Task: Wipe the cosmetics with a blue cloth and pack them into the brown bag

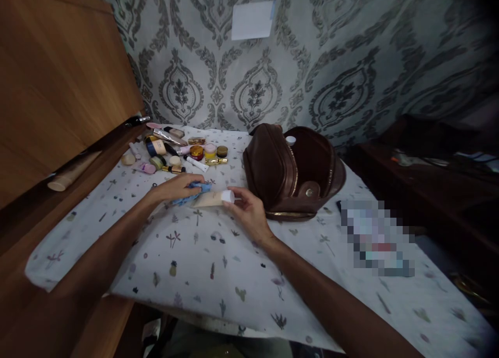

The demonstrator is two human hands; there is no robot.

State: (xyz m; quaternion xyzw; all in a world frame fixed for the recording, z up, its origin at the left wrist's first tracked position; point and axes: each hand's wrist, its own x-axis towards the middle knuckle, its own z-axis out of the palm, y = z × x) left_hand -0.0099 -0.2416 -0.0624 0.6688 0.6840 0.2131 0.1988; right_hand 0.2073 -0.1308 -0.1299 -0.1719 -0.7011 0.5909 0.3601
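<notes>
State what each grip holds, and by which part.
The right grip holds a cream tube at its white cap end; the left grip holds a bunched blue cloth, though by which part cannot be told.

A white patterned tablecloth point(195, 264) beneath clustered cosmetics point(175, 161), a brown bag point(268, 166) and a blurred flat object point(374, 238).

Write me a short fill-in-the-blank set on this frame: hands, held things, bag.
1. The left hand holds a cloth that is ____ in colour.
2. The tube is held at its capped end by the ____ hand.
3. The tube's cap is ____ in colour.
4. The open bag is ____ in colour.

Missing words: blue; right; white; brown.
</notes>
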